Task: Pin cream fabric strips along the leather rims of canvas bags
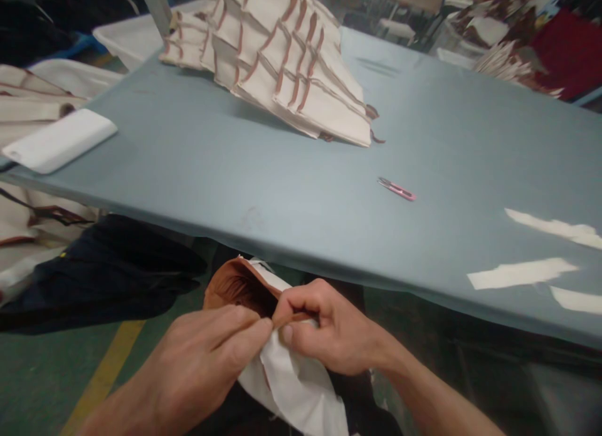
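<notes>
Below the near edge of the grey-blue worktop, both hands are pinching a small fabric piece, cream cloth with a brown trim band running along its upper edge. The left hand is closing thumb and fingertips on the trim from the left, while the right hand is gripping the same brown band from the right, fingers curled tightly over it. The two hands are almost touching each other, so the cloth between them is being held taut at the seam while the rest is hanging loose toward the floor.

The piece looks light, soft and floppy; it is likely to sag or fold wherever it is not supported, and the stitched brown edge seems the firmest place to take hold, as both hands are doing.

On the worktop, a pink thread snipper is lying well apart from the hands, and a fanned stack of similar cream pieces with brown trims is sitting at the far side. Pale fabric strips are lying near the right edge, and a white pad is resting at the left.
</notes>
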The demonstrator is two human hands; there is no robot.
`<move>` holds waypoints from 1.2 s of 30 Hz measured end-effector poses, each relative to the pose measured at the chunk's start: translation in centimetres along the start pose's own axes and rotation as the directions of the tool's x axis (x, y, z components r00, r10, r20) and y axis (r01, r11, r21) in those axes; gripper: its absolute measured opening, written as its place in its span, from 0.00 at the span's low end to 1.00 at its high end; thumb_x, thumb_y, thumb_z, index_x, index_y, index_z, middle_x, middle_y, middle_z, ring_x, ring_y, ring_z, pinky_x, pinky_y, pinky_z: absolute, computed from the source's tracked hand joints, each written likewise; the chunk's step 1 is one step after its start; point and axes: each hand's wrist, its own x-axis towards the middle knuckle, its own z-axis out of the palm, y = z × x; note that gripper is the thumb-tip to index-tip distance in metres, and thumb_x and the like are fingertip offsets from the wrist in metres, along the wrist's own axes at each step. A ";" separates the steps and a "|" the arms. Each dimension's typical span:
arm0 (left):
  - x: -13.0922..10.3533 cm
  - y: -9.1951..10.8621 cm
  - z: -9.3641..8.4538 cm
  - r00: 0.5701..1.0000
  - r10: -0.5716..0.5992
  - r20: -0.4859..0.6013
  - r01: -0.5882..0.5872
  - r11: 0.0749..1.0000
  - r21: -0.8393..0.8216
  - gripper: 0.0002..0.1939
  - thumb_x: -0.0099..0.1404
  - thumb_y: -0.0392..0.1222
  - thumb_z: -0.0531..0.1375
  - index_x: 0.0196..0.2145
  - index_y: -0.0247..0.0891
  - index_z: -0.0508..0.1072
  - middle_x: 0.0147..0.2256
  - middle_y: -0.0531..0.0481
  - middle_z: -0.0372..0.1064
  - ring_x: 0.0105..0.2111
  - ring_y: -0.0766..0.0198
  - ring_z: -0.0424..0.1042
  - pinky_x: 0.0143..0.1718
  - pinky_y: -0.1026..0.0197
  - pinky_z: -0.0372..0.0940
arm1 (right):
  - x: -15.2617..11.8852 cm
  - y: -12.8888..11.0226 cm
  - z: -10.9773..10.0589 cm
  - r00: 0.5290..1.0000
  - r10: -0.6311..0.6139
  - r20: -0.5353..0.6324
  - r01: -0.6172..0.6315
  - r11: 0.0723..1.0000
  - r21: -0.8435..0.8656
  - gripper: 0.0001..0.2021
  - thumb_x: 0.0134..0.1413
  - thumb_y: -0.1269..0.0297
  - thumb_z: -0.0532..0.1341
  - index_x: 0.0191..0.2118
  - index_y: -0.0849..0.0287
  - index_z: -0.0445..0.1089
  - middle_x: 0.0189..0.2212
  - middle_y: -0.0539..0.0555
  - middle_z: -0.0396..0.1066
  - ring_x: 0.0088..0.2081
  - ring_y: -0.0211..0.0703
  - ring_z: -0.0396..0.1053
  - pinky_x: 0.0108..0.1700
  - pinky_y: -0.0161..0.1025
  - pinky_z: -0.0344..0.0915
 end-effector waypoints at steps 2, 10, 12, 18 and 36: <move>0.1 0.1 0.0 1.000 0.016 -0.006 -0.016 1.000 0.027 0.14 0.79 0.30 0.49 0.49 0.43 0.72 0.29 0.55 0.77 0.26 0.65 0.77 0.30 0.64 0.67 | 0.0 0.1 -0.1 0.998 0.038 0.059 -0.046 0.989 0.138 0.05 0.49 0.63 0.61 0.28 0.59 0.68 0.21 0.44 0.57 0.23 0.32 0.50 0.24 0.31 0.48; 0.1 0.0 -0.4 0.997 0.055 0.048 -0.058 0.996 0.063 0.16 0.78 0.29 0.48 0.51 0.39 0.73 0.31 0.53 0.78 0.27 0.64 0.78 0.29 0.63 0.66 | 0.5 1.0 -0.6 0.978 0.091 0.186 -0.133 0.964 0.230 0.30 0.58 0.35 0.65 0.25 0.56 0.57 0.22 0.42 0.48 0.24 0.32 0.44 0.25 0.34 0.42; 0.0 0.0 -0.3 0.996 0.065 0.063 -0.069 0.996 0.056 0.16 0.79 0.30 0.48 0.53 0.38 0.73 0.32 0.52 0.78 0.27 0.64 0.78 0.30 0.63 0.67 | 0.4 0.9 -0.9 0.979 0.071 0.190 -0.105 0.979 0.176 0.29 0.60 0.37 0.65 0.26 0.56 0.57 0.22 0.42 0.48 0.24 0.32 0.44 0.25 0.34 0.43; 0.4 -0.1 0.1 0.994 0.095 -0.046 -0.094 0.995 0.028 0.14 0.82 0.33 0.47 0.49 0.35 0.73 0.31 0.52 0.78 0.28 0.65 0.77 0.32 0.64 0.70 | 0.0 -0.7 -1.2 0.956 -0.253 0.147 0.291 0.765 -0.575 0.17 0.74 0.62 0.50 0.30 0.57 0.61 0.24 0.46 0.60 0.26 0.36 0.55 0.32 0.37 0.51; 1.3 0.5 1.1 0.991 0.008 -0.130 0.001 0.998 0.067 0.21 0.81 0.36 0.48 0.30 0.41 0.71 0.23 0.55 0.73 0.21 0.68 0.71 0.23 0.63 0.59 | -0.2 1.7 1.3 0.998 0.027 0.063 -0.052 0.903 0.427 0.29 0.59 0.36 0.67 0.30 0.59 0.63 0.22 0.42 0.54 0.24 0.31 0.47 0.25 0.32 0.44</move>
